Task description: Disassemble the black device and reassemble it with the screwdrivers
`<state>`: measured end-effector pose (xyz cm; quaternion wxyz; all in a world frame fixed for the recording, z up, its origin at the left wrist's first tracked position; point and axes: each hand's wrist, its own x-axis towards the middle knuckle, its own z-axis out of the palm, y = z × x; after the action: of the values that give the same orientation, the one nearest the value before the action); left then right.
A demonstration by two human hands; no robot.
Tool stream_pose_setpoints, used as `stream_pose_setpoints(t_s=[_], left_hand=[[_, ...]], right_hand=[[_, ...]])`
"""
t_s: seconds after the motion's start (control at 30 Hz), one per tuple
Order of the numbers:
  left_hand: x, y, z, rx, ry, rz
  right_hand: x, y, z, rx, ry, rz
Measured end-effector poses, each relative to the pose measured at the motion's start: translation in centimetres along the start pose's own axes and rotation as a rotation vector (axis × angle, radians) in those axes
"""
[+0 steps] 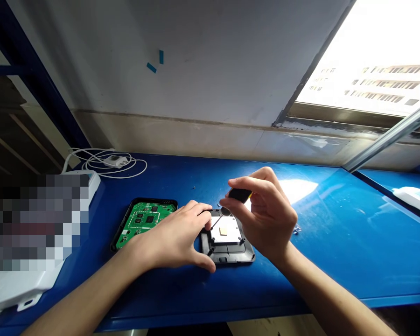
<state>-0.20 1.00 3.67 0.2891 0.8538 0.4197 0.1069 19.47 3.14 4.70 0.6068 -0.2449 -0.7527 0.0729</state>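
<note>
My right hand (266, 210) pinches a screwdriver (240, 194) by its black and yellow handle. Its thin shaft slants down and left to the upper left corner of a silver metal plate (231, 236), which has a small tan pad on it. The plate lies in a black plastic cover (231, 256) on the bench. Across the cover's left side, my left hand (182, 233) holds it, thumb near the lower corner and fingers near the upper one. Left of that hand lies a black housing (116, 239) with a green circuit board (143, 221), partly hidden by the hand.
The blue bench (336, 252) runs along a wall. A white cable with an adapter (116, 161) is coiled at the back left, near a white device (31, 280) with a blurred face. Small screws (297, 229) lie right of my right hand. A metal bar (388, 135) slants at right.
</note>
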Motion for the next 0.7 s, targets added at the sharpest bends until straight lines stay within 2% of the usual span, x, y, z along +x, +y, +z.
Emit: stream_pose_setpoints(t_s=[0.1,0.3,0.53,0.7], left_hand=[[0.04,-0.18,0.13,-0.010,0.018,0.013],[0.09,-0.41,0.33,0.016,0.027,0.037],[-0.05,-0.19,0.13,0.020,0.005,0.007],[0.10,-0.45,0.38,0.015,0.019,0.035]], right_hand=[[-0.30,-0.15,-0.07,-0.015,0.002,-0.032],[-0.38,-0.69,-0.17,0.155,-0.159,0.022],[-0.11,0.10,-0.28,-0.016,-0.009,-0.029],[-0.70,-0.32,-0.17,0.149,-0.131,-0.003]])
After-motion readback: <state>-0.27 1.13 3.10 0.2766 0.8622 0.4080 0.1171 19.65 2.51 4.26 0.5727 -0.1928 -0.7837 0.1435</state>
